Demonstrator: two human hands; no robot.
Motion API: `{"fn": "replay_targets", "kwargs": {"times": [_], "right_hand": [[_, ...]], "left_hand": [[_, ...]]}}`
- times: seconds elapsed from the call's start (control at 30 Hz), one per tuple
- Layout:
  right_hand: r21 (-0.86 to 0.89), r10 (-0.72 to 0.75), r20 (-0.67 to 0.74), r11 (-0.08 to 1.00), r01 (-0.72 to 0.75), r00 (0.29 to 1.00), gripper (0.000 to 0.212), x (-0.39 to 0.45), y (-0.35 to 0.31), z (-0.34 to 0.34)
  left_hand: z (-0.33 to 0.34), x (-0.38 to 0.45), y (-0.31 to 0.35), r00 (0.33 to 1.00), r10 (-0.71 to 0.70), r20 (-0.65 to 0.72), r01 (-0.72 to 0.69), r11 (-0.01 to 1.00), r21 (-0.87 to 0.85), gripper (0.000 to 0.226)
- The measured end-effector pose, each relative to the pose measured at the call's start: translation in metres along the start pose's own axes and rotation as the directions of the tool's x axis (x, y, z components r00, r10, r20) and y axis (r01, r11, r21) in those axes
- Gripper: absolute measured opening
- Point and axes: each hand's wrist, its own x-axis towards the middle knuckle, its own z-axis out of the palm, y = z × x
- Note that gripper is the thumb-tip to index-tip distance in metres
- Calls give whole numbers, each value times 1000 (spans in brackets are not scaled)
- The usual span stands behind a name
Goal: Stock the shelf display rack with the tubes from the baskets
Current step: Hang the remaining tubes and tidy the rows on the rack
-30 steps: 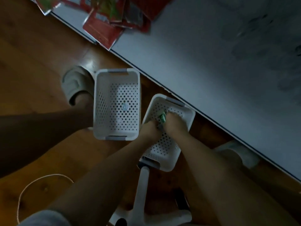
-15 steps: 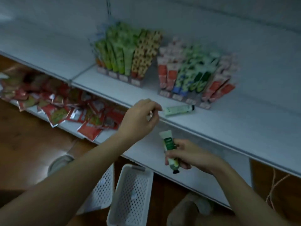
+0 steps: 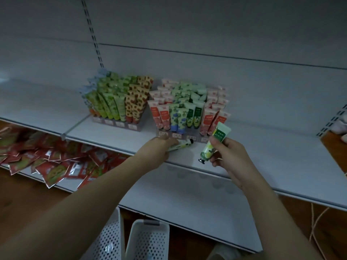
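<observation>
Two display racks full of upright tubes stand on the white shelf (image 3: 262, 156): a left rack (image 3: 120, 102) of green and orange tubes and a right rack (image 3: 189, 107) of pink, green and white ones. My right hand (image 3: 227, 154) grips a green-and-white tube (image 3: 214, 143) with a black cap pointing down, just in front of the right rack. My left hand (image 3: 157, 151) pinches a pale tube (image 3: 183, 144) that lies on the shelf before the right rack. Two white perforated baskets (image 3: 148, 241) sit on the floor below.
Red and green sachets (image 3: 54, 160) are heaped on the lower shelf at left. A slotted upright (image 3: 93, 34) runs up the back panel. A cord (image 3: 317, 224) hangs at lower right over the wooden floor.
A second ago both hands were in a basket on the floor. Since then they rose to the shelf; my right hand carried the green tube up and my left hand reached the pale tube.
</observation>
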Motion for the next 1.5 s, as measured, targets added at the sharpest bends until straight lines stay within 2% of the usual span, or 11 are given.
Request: {"fn": "replay_targets", "kwargs": {"times": [0.17,0.3,0.37,0.53,0.6,0.7,0.83,0.93,1.17,1.3,1.5], "right_hand": [[25,-78,-27,997,79,997,10,5,-5,-5],[78,-78,-49,994,82,996,20,9,-21,-11],[30,-129,-22,991,129,991,14,10,-33,-16],[-192,-236,47,952,240,971,8,21,-74,-32],[-343,-292,75,890,299,954,12,28,-92,-37],[-585,-373,144,715,383,917,10,39,-116,-36],[-729,-434,200,533,430,878,3,51,-129,-21],[-802,-479,240,393,450,845,10,60,-125,-8],[-836,-486,280,300,459,828,13,82,-95,8],[-880,-500,296,189,436,814,10,92,-77,12],[-918,-506,282,105,383,815,22,94,-65,15]], "left_hand": [[-6,2,-1,981,35,-189,-62,988,-141,33],[-50,4,17,932,135,-336,-223,945,-241,15],[-77,7,29,923,163,-349,-259,933,-250,16],[-127,22,44,944,69,-322,-170,939,-299,32],[-137,29,47,947,66,-313,-150,957,-250,32],[-143,39,50,951,65,-301,-131,970,-204,27],[-140,55,53,953,102,-286,-130,988,-80,31],[-135,66,54,960,122,-251,-122,992,18,34],[-119,78,57,972,145,-183,-126,985,114,32],[-110,84,59,982,128,-139,-106,982,159,29],[-106,86,56,969,170,-177,-142,977,159,25]]}}
